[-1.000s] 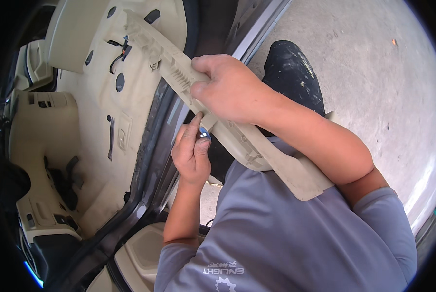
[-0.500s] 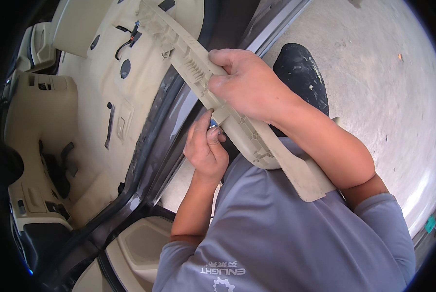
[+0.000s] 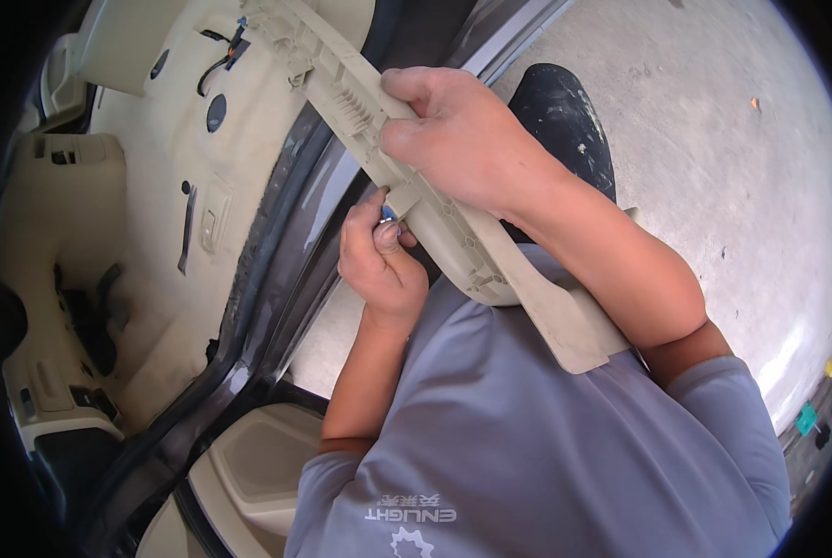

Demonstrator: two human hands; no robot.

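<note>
A long beige plastic trim panel (image 3: 476, 244), its ribbed inner face showing, lies slantwise across my lap. My right hand (image 3: 458, 139) is closed over its middle, thumb and fingers gripping the edge. At the panel's near-left side my left hand (image 3: 379, 256) is pinched around a small blue and metal clip (image 3: 388, 215). The clip sits against a raised bracket on the panel. Part of the clip is hidden by the fingertips.
To the left is the open car interior, with a beige floor carpet (image 3: 160, 167) and a loose wire connector (image 3: 225, 60). A dark door sill (image 3: 277, 251) runs between the interior and me. A beige door panel (image 3: 258, 456) is at lower left; concrete floor (image 3: 676, 121) lies to the right.
The whole scene has shifted slightly left and up in view. Both hands keep their hold on the panel and the clip.
</note>
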